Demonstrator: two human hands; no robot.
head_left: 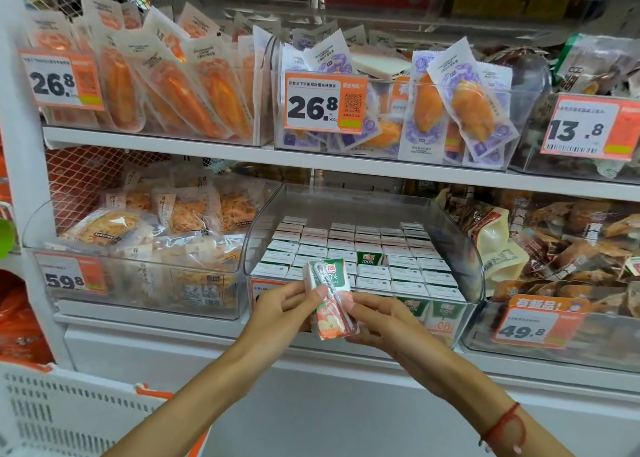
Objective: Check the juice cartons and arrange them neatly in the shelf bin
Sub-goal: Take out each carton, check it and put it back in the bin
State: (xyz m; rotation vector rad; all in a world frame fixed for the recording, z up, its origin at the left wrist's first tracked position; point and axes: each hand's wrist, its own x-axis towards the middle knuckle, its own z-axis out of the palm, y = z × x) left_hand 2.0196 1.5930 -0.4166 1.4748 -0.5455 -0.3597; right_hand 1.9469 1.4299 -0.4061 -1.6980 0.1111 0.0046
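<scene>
A person stood facing a shop shelf, both bare arms reaching forward. Between the two hands was one small juice carton (331, 300), green and white at the top with a red fruit picture lower down, and a wrapped straw running along its face. It was tilted, top leaning left, and held in the air just in front of the shelf bin (476, 266). The left hand (289, 306) gripped the carton's left side, thumb curled onto its front. The right hand (377, 321) grasped the right side and lower edge, fingers wrapped behind it. A red string bracelet (504, 425) circled the right wrist.

The shelf bin was clear plastic with a curved front wall, sitting on the lower shelf directly behind the held carton. Inside it, rows of cartons (398, 266) stood upright and packed close, their white tops facing up. One carton (369, 258) in the middle rows showed its green side, set differently from its neighbours. Green carton fronts showed through the bin's front wall at the lower right.

To the left was a bin of pale shredded snack packets (145, 234) with an orange price tag (69, 273) reading 59.8. To the right lay brown snack packets (571, 248) with a tag (538, 321) reading 49.8. The shelf above held orange vacuum-packed items (173, 85) priced 26.8. A white slotted basket (69, 411) sat at the lower left
</scene>
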